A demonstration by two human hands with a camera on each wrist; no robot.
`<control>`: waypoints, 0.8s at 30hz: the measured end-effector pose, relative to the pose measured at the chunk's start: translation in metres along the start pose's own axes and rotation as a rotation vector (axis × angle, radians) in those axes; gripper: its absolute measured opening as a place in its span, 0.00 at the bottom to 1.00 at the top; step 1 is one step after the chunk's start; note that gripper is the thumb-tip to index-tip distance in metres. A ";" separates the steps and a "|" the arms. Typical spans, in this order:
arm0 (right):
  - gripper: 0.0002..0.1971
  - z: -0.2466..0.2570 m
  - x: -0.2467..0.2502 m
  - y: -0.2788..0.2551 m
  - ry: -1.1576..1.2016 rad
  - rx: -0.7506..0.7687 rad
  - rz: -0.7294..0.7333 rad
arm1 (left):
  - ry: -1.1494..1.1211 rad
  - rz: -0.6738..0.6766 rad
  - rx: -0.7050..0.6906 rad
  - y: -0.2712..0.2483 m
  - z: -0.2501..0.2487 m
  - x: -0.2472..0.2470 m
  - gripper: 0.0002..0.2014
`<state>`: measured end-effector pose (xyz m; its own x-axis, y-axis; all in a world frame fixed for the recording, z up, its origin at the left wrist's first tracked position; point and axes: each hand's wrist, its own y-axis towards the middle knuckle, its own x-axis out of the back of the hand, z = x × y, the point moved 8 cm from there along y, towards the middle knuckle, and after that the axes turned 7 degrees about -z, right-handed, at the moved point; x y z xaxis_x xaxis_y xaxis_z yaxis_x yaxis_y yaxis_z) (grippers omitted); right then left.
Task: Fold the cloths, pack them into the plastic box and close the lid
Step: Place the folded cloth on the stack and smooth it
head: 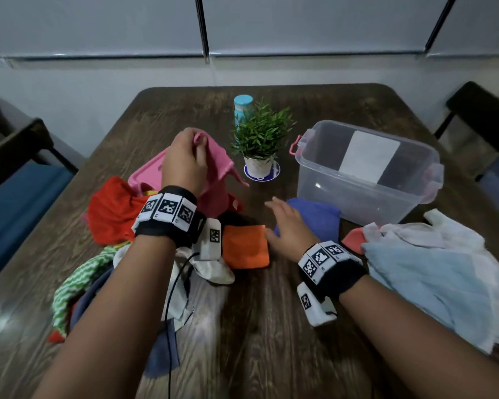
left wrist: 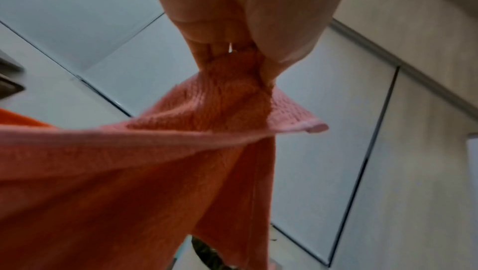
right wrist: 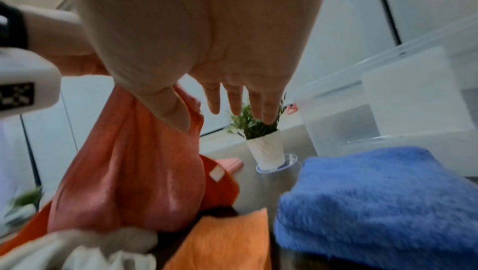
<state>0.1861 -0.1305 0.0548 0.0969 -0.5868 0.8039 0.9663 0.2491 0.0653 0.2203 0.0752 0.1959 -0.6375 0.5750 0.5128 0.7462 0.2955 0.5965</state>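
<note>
**Q:** What does my left grip hold?

**A:** My left hand [head: 185, 162] pinches one corner of the pink terry cloth [head: 218, 165] between thumb and fingers [left wrist: 214, 35]; the cloth hangs from that corner above the heap at the left of the dark wood-grain surface [head: 271, 326]. The pink plastic lid [head: 147, 174] lies flat behind the heap, partly under the red cloth [head: 110, 208].

**Q:** And my right grip?

**A:** My right hand [head: 285, 226] holds nothing; its fingers [right wrist: 234, 100] are straight and spread. In the head view it lies over the near-left edge of the folded blue fleece cloth [head: 314, 214]; whether it touches, I cannot tell. The folded orange cloth [head: 245, 246] lies just beside it, to the left.

**Q:** Where is the container?

**A:** The clear plastic box with pink latches [head: 366, 168] stands open at the far right, behind the blue cloth. Pale blue and white cloths [head: 432, 272] lie loose at the near right. A small potted green plant [head: 258, 142] stands between lid and box, and a turquoise bottle [head: 242, 106] behind it.
</note>
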 end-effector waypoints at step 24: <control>0.19 0.000 0.109 -0.056 0.380 0.103 -0.406 | -0.610 0.404 -0.016 -0.130 -0.097 -0.067 0.07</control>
<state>0.1426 -0.2089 0.1390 -0.1799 -0.8825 0.4345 0.9175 0.0087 0.3977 0.1469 -0.0752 0.1435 -0.0891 0.9609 0.2622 0.8947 -0.0385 0.4450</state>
